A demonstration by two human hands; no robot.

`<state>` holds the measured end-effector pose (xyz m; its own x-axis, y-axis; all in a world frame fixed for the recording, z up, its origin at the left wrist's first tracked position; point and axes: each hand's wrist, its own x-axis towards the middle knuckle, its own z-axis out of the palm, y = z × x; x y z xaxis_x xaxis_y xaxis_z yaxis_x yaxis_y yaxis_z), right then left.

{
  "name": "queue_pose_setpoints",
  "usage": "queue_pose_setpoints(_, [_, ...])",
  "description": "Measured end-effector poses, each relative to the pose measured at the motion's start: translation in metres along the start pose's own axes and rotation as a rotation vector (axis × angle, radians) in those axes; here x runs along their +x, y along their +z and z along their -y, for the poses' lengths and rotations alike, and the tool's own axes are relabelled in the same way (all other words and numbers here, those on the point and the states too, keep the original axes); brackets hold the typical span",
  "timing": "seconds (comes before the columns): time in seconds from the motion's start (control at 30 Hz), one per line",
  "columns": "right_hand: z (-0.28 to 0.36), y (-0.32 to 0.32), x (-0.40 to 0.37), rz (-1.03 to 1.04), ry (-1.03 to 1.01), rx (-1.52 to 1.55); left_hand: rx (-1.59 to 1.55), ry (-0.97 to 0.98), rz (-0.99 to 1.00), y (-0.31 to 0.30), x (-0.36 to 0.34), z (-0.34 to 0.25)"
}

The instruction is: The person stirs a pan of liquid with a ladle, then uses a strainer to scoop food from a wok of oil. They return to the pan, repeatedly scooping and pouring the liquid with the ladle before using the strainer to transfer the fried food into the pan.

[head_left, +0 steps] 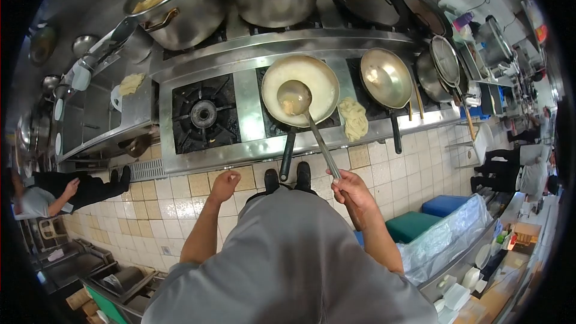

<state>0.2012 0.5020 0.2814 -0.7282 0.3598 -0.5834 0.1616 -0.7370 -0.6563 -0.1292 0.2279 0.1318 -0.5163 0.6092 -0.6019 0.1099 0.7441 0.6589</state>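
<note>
My right hand (351, 191) is closed round the end of a long-handled metal ladle (294, 97). The ladle's bowl, with some liquid and a pale lump in it, is over a frying pan (324, 78) of whitish liquid on the middle burner. That pan's black handle (288, 150) points toward me. Nearer to me and left of the handle, my left hand (225, 185) is held in the air with its fingers curled in, touching nothing. A crumpled pale cloth (353, 119) lies right of the pan on the stove edge.
Left of the pan is a bare burner (204, 114); to its right stands a second pan (386, 78). Two large pots (279, 6) stand behind. A plastic-lined bin (444, 234) is at right. One person (48, 195) stands at left, others (528, 171) at far right.
</note>
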Motion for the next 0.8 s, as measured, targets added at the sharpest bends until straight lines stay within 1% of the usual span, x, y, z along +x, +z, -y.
queue_pose_setpoints(0.03, [-0.002, 0.001, -0.001, -0.003, -0.001, 0.003, 0.003, 0.144, -0.044, 0.000, 0.005, -0.009])
queue_pose_setpoints(0.07, [-0.003, 0.002, -0.002, -0.008, 0.005, -0.009, 0.005, 0.143, -0.042, 0.002, 0.013, -0.015])
queue_pose_setpoints(0.13, [-0.007, 0.004, -0.004, -0.014, 0.009, -0.018, -0.234, 0.256, -0.051, 0.005, 0.031, -0.026])
queue_pose_setpoints(0.17, [-0.008, 0.005, -0.005, -0.018, 0.020, -0.051, -0.231, 0.257, -0.049, 0.005, 0.038, -0.038])
queue_pose_setpoints(0.23, [-0.013, 0.004, -0.008, -0.023, 0.030, -0.081, -0.076, 0.473, -0.160, 0.002, 0.044, -0.071])
queue_pose_setpoints(0.33, [-0.023, -0.001, -0.008, -0.026, 0.014, -0.163, -0.140, 0.441, -0.152, 0.001, 0.039, -0.129])
queue_pose_setpoints(0.4, [-0.026, -0.003, -0.010, -0.045, 0.032, -0.195, -0.099, 0.446, -0.183, 0.005, 0.045, -0.148])
queue_pose_setpoints(0.53, [-0.030, -0.006, -0.016, -0.041, 0.012, -0.247, -0.006, 0.473, -0.264, 0.011, 0.053, -0.172])
queue_pose_setpoints(0.67, [-0.027, -0.003, -0.023, -0.059, 0.013, -0.346, 0.055, 0.474, -0.266, 0.018, 0.067, -0.184])
queue_pose_setpoints(0.73, [-0.029, -0.004, -0.025, -0.058, 0.002, -0.369, 0.188, 0.614, -0.366, 0.022, 0.076, -0.188])
queue_pose_setpoints(0.77, [-0.029, -0.005, -0.026, -0.055, 0.000, -0.364, 0.189, 0.616, -0.363, 0.023, 0.077, -0.195])
queue_pose_setpoints(0.8, [-0.029, -0.005, -0.027, -0.051, -0.002, -0.361, 0.290, 0.649, -0.403, 0.025, 0.079, -0.202])
